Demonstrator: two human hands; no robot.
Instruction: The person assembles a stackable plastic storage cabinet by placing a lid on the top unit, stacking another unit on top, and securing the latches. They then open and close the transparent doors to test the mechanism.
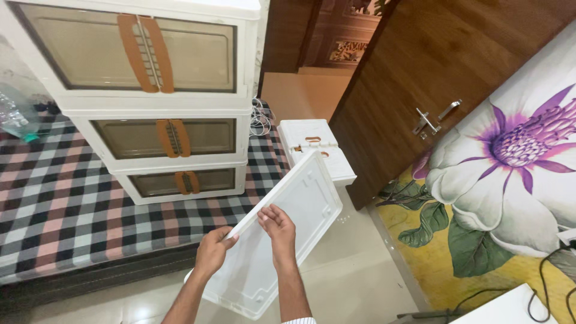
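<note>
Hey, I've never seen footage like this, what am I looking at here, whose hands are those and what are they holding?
There is one picture, taken by a camera worn on a person's head and looking down, so the two bare hands are that person's own. The left hand and right hand both have a grip on the upper edge of a flat white plastic panel, held tilted above the pale floor. Behind it, a stack of white storage boxes with brown handles stands on a checkered bed cover. A smaller white folded piece sits beside a wooden door.
</note>
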